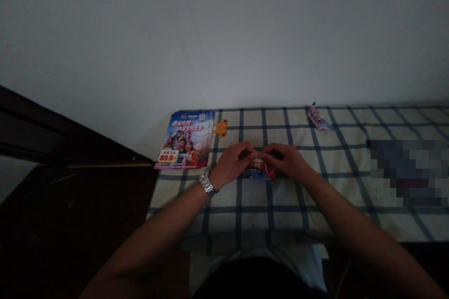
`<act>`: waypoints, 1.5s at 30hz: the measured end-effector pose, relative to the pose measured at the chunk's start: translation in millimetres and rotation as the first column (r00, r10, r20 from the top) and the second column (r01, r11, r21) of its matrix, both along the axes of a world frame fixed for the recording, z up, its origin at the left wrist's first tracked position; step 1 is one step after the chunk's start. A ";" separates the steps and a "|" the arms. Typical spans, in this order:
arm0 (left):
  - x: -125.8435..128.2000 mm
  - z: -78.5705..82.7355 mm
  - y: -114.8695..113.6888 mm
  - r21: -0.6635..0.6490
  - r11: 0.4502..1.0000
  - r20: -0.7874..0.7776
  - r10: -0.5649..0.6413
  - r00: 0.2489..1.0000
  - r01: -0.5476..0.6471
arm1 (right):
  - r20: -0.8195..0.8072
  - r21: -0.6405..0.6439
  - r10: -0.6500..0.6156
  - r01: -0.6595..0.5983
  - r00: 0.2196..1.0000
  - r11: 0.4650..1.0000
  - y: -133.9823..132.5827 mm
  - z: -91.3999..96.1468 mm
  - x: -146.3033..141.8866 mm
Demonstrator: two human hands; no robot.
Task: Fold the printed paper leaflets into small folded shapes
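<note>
Both my hands meet over a small folded piece of colourful paper (261, 170) on the checked cloth (298, 196). My left hand (233, 163), with a metal watch on its wrist, pinches the paper's left side. My right hand (286, 161) pinches its right side. The fingers of both hands are closed on the paper, which lies low against the cloth. Most of the paper is hidden under my fingers.
A stack of colourful flyers (185, 140) lies at the cloth's far left corner, with an orange cut-out (220, 127) beside it. A folded paper piece (317, 117) rests near the wall. A blurred-out patch (409, 173) is at the right. Dark wooden furniture (52, 149) stands left.
</note>
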State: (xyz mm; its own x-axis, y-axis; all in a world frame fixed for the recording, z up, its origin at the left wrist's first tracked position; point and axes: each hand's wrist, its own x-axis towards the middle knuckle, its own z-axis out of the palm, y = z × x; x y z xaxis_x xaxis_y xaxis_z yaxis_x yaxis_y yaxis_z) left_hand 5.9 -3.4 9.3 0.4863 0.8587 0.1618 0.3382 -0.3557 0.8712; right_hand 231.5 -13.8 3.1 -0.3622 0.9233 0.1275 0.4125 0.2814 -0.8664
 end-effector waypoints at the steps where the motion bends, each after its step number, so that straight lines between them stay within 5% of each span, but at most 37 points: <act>1: 0.1 -0.1 0.0 -0.004 1.000 -0.005 -0.005 1.000 0.005 | 0.007 0.010 0.003 -0.003 1.000 1.000 -0.1 0.3 -0.5; 45: -5.1 -1.8 6.1 -0.042 0.989 0.029 0.141 0.990 -0.140 | 0.069 0.016 -0.166 0.166 0.984 0.986 5.8 0.2 9.8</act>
State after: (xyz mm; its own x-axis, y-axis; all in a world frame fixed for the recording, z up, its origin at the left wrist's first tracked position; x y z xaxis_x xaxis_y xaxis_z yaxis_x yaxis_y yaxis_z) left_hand 0.8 2.7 7.5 0.3554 0.9242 0.1398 0.3543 -0.2716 0.8948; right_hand 241.3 -8.0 3.3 -0.2124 0.9702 0.1170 0.5139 0.2127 -0.8311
